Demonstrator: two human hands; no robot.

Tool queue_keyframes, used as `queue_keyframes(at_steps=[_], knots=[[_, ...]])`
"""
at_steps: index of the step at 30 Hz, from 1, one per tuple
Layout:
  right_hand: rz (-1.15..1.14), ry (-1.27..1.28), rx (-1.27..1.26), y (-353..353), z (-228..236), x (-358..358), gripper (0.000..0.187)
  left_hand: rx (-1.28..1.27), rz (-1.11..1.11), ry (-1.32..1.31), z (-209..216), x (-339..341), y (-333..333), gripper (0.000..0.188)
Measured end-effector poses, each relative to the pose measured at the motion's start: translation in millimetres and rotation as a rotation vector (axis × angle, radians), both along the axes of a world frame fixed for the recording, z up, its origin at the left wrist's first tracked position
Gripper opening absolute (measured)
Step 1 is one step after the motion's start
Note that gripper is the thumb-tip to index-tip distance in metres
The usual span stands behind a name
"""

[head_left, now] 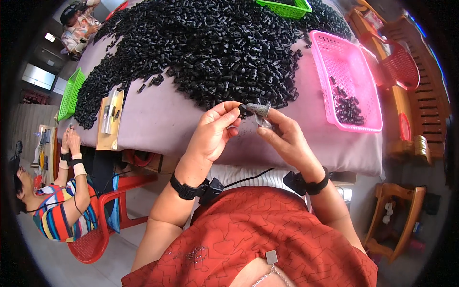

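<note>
Tabletop (158, 124): draped in pale mauve cloth; a broad heap of small black pieces (215, 52) covers its middle and far part.
Baskets: a pink basket (375, 125) at the right, with a cluster of black pieces (348, 107) in its near part; a green basket (71, 95) at the left edge; a second green basket (306, 8) at the far side.
Tan board (103, 138): lies left of the heap, near the table's front edge, with a clear strip along it.
Room: a red chair (88, 248) bears a seated co-worker in a striped top (60, 210); another person (76, 31) is at the far left; wooden furniture (396, 110) stands at the right.
Left hand (217, 126): thumb and index finger pinch a small black piece (242, 110) just in front of the heap; the other fingers curl loosely.
Right hand (283, 134): thumb and index finger bent, a grey speckled sleeve (257, 109) at the index fingertip, beside the held piece; whether it grips anything cannot be told.
Arms: both reach forward from below, wrists strapped in black, hands converging above the cloth.
</note>
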State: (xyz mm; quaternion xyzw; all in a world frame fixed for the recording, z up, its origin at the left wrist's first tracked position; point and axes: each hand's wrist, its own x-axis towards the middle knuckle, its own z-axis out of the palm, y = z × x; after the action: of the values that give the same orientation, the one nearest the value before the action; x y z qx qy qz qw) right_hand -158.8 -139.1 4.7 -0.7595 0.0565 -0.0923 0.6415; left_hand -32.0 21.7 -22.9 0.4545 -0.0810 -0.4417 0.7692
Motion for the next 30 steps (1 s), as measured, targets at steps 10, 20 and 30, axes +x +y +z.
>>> queue_keyframes(at_steps=[10,20,30], knots=[[0.069,-0.057,0.156,-2,-22,5,0.043,-0.077,-0.03,0.103,-1,0,-3,0.017],[0.13,-0.02,0.3,-13,-14,4,0.049,-0.033,-0.08,0.149,-2,-8,-14,0.016],[0.209,-0.003,0.381,-22,-14,2,0.044,0.004,-0.139,0.131,1,-8,-13,0.014]])
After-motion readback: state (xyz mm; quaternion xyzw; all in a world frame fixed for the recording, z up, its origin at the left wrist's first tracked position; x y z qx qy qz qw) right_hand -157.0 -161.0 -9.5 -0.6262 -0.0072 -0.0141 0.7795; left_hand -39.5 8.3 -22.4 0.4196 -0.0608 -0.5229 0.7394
